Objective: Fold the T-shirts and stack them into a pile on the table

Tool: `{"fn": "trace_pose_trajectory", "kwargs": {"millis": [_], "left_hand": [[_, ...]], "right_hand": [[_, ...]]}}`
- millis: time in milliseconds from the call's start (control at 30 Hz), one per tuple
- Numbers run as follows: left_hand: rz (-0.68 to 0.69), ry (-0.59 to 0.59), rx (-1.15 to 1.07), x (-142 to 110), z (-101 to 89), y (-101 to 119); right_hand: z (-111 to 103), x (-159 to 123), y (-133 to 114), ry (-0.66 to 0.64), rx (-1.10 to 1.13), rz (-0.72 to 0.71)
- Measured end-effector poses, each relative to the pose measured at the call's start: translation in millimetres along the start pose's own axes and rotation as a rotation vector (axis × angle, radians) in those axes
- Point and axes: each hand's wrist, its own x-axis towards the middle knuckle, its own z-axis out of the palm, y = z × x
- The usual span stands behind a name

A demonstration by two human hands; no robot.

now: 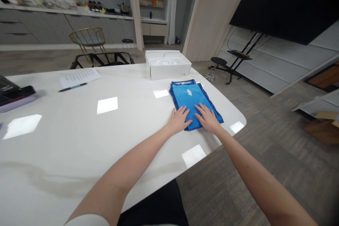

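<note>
Fingers (183,116) on both hands are flat and a bit spread, not clamped on anything, just lying on top of a folded blue shirt (191,103). Left hand (178,120) and right hand (209,119) sit side by side near its lower edge. The shirt's on a white worktop (79,141), just in front of an open white box (168,66), with a sheet of paper (80,78) and a pen (72,87) off to the left

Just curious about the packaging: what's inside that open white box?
A white moulded insert lines the open white cardboard box; anything beneath the insert stays hidden.
</note>
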Motion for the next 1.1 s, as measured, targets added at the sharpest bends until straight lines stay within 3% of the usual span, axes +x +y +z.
{"fn": "trace_pose_trajectory", "kwargs": {"millis": [267,333,467,633,800,967,1100], "left_hand": [[0.103,-0.023,0.044,-81.8,-15.5,-20.8],[0.11,-0.013,0.049,-101.9,-26.2,-29.6],[0.089,0.029,0.09,-141.6,-55.0,-54.3],[-0.041,0.076,0.208,-205.0,-95.1,-98.7],[-0.188,0.097,0.257,-287.0,-139.7,-147.8],[-0.373,0.142,0.239,-356.5,-183.2,-182.1],[-0.6,0.241,0.26,-390.0,-211.4,-201.5]], "right_hand": [[17.1,-20.1,-42.0,0.117,-0.057,0.068],[20.3,-18.5,-66.2,0.177,-0.051,0.008],[37.9,-12.4,-132.9,0.18,0.114,-0.263],[69.3,2.5,-220.6,0.165,0.298,-0.45],[79.6,11.3,-293.7,0.141,0.379,-0.523],[86.2,13.9,-354.1,-0.081,0.511,-0.478],[93.6,14.0,-414.5,-0.176,0.443,-0.598]]}}
